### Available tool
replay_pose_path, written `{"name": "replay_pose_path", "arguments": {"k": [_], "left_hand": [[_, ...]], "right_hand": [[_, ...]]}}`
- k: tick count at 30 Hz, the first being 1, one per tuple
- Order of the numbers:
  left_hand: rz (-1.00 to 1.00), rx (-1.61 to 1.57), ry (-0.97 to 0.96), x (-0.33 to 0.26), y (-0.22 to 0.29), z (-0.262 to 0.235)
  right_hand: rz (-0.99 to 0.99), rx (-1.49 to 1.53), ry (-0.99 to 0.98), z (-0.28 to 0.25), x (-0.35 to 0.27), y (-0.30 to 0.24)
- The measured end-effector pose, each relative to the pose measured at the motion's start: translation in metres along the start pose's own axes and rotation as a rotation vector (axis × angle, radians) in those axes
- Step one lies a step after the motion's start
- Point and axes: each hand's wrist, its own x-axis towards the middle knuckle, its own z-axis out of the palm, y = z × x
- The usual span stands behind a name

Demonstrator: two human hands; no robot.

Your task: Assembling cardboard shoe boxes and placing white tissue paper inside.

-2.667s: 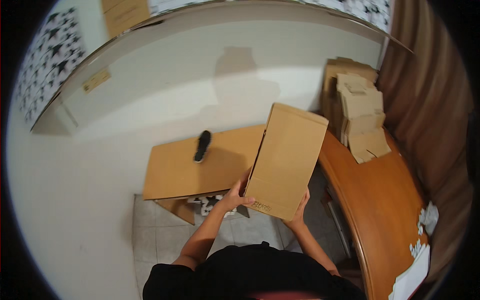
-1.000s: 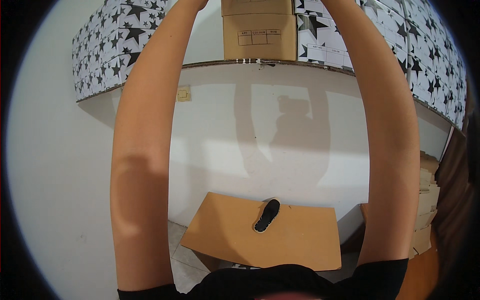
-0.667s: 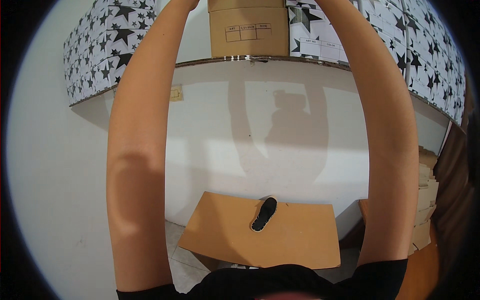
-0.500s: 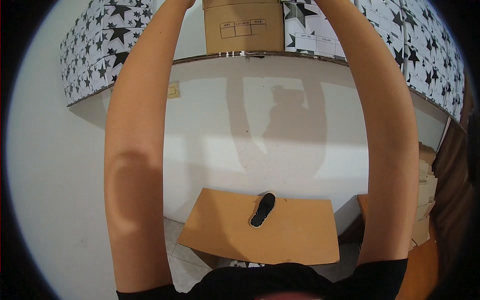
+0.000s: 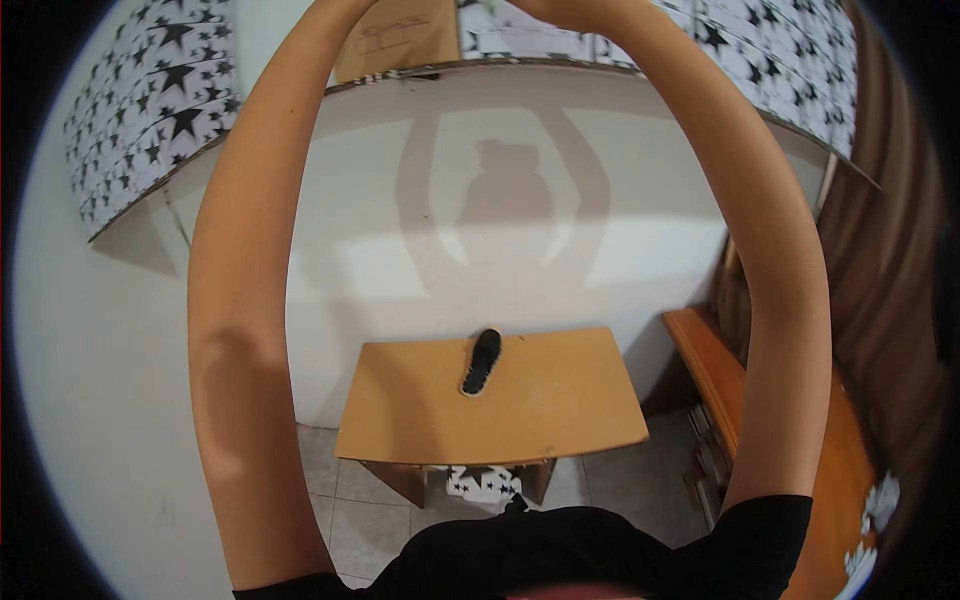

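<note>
Both my arms reach up past the top edge of the head view. My left forearm (image 5: pixel 245 220) ends there, and the left hand is beyond the frame. Of my right hand (image 5: pixel 570 10) only the wrist and heel show, bent inward; its fingers are cut off. A brown cardboard box (image 5: pixel 405 40) stands on the shelf between my arms. Beside it, close to my right wrist, is a white box with black stars (image 5: pixel 530 42). Whether either hand touches a box cannot be seen.
More star-patterned boxes (image 5: pixel 155 110) line the curved-looking shelf (image 5: pixel 500 64). Below, a brown table (image 5: pixel 560 400) carries a black shoe sole (image 5: pixel 483 362). A star-patterned box (image 5: pixel 485 483) sits under it. At right are a wooden bench-like surface (image 5: pixel 700 345) and a brown curtain (image 5: pixel 870 260).
My view has shifted, so shelf and table sit higher and further left. My right wrist has come inward toward the left one. The stacked cardboard at right has left the visible area.
</note>
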Motion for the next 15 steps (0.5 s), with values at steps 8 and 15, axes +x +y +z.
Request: {"name": "replay_pose_path", "arguments": {"k": [8, 15], "left_hand": [[-0.063, -0.361, -0.412, -0.057, 0.153, 0.024], [0.078, -1.227, -1.251, -0.117, 0.325, 0.032]], "right_hand": [[0.25, 0.094, -0.884, -0.091, -0.113, 0.003], [0.543, 0.031, -1.174, -0.212, -0.255, 0.019]]}}
